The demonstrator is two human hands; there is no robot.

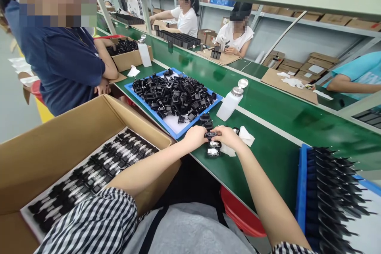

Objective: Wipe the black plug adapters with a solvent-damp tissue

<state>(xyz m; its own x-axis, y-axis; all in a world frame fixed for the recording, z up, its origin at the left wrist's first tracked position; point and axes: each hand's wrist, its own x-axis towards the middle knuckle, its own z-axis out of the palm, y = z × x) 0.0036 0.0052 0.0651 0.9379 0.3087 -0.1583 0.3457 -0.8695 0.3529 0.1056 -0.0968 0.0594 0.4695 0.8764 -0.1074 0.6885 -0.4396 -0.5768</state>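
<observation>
My left hand (195, 135) and my right hand (228, 137) meet over the green bench, both closed on one small black plug adapter (210, 135) held between them. A white wipe (238, 143) lies under and beside my right hand. More black adapters (213, 151) lie on the bench just below my hands, and a short row (206, 121) stands just above them. A blue tray (175, 129) heaped with loose black adapters (174, 93) sits to the left of my hands.
A white dispenser bottle (230, 101) stands behind my hands. A cardboard box (44, 147) with rows of packed adapters sits at my left. A blue rack (302, 190) of black parts is at my right. A person in dark blue stands left; others work across the bench.
</observation>
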